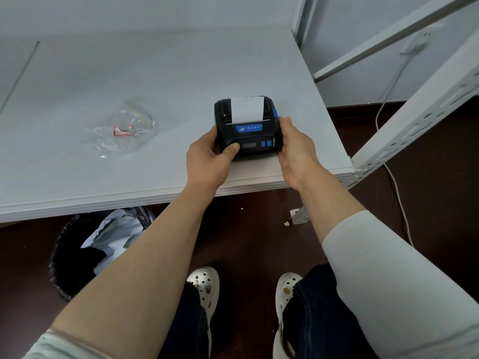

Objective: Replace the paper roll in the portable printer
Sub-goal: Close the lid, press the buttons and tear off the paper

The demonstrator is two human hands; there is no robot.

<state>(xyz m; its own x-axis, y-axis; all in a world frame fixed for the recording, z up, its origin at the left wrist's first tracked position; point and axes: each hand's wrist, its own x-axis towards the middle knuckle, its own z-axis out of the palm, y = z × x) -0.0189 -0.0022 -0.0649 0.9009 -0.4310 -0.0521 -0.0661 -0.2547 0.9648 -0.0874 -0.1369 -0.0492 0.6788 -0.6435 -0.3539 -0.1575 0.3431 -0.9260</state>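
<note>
A black portable printer (252,137) with blue buttons and a blue label stands on the white table (155,81) near its front right corner. A strip of white paper (247,109) comes out of its top slot and lies over the lid. My left hand (211,154) grips the printer's left side, thumb resting on the front panel. My right hand (295,149) grips its right side. The roll inside is hidden.
A crumpled clear plastic bag (121,128) with a red-edged scrap lies on the table to the left. A white metal rack (414,99) stands at the right with a white cable (394,177). A black waste bin (85,255) sits under the table.
</note>
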